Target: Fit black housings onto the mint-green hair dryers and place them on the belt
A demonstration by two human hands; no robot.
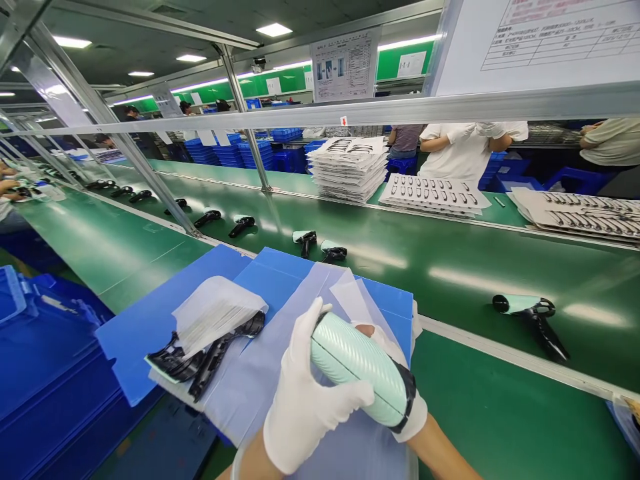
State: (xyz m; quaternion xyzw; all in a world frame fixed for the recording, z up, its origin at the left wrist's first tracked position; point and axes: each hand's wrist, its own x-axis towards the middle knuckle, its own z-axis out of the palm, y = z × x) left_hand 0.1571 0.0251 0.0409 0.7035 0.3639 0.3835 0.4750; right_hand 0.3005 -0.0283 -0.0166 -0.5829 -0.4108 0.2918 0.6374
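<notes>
A hair dryer (363, 367) with a mint-green, wave-ridged barrel and black trim is held over the work surface, its barrel slanting down to the right. My left hand (305, 393), in a white glove, wraps round its left end, with the thumb along the near side. Behind the barrel, my gloved right hand (415, 417) grips it from the far side; most of its fingers are hidden, though one bare fingertip shows. To the left lie black and mint-green dryer shell parts (220, 353), partly covered by a stack of thin white sheets (215, 313).
Blue plastic sheets (165, 313) and clear film lie under my hands. Beyond runs a green conveyor belt (450, 267) carrying several hair dryers, one (530, 313) at the right. Blue crates (45, 373) stand at left. A metal rail (300, 119) crosses ahead; co-workers sit opposite.
</notes>
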